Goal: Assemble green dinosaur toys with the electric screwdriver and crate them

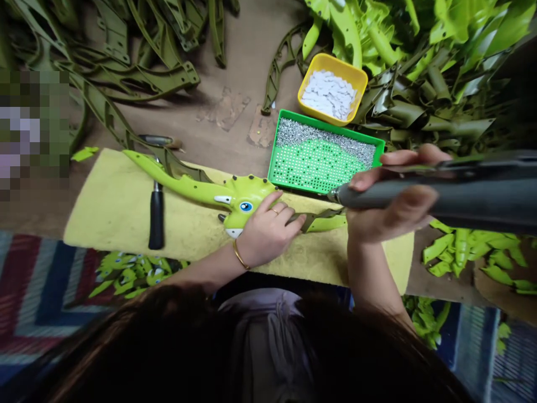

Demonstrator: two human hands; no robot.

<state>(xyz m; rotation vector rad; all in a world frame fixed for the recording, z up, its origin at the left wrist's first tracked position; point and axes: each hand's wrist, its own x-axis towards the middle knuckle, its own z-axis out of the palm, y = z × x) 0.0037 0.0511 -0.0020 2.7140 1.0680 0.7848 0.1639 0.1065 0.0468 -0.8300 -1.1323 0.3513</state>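
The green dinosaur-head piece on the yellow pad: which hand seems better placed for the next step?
Probably the right hand: it holds the grey power tool, its tip close to the green piece. The left hand rests on the piece.

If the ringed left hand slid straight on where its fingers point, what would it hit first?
The left hand would likely meet the metal-tipped grey electric screwdriver held in the right hand first, though depth is unclear.

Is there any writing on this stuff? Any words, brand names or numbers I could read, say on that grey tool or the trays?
Nothing is readable: no words, brand or numbers show on the grey electric screwdriver, the green tray or the yellow tray; the white pieces are too small to tell.
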